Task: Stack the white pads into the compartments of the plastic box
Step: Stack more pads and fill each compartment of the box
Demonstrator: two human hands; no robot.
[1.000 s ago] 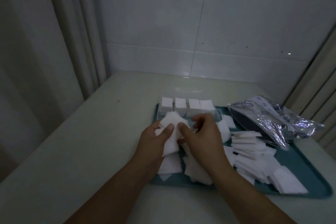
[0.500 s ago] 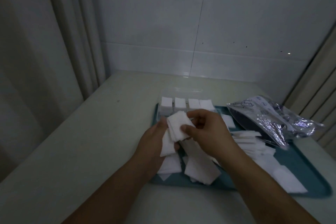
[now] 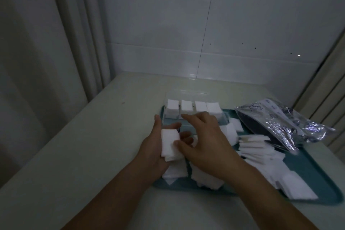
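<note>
A clear plastic box (image 3: 169,97) stands at the tray's far left corner, its back row filled with white pad stacks (image 3: 186,107). My left hand (image 3: 154,147) holds a small stack of white pads (image 3: 169,144) just in front of the box. My right hand (image 3: 207,140) lies over the box's near compartments, thumb touching the held stack and fingers spread toward the box; it hides those compartments. Loose white pads (image 3: 261,151) lie heaped across the teal tray (image 3: 308,170).
A crinkled silver foil bag (image 3: 280,123) lies on the tray's far right side. The tray sits on a pale table (image 3: 84,155) against a tiled wall, with a curtain on the left and a frame on the right.
Both hands moved forward toward the box. The pads went from being sorted between both hands to a squared stack in my left hand, and my right hand reached over the box.
</note>
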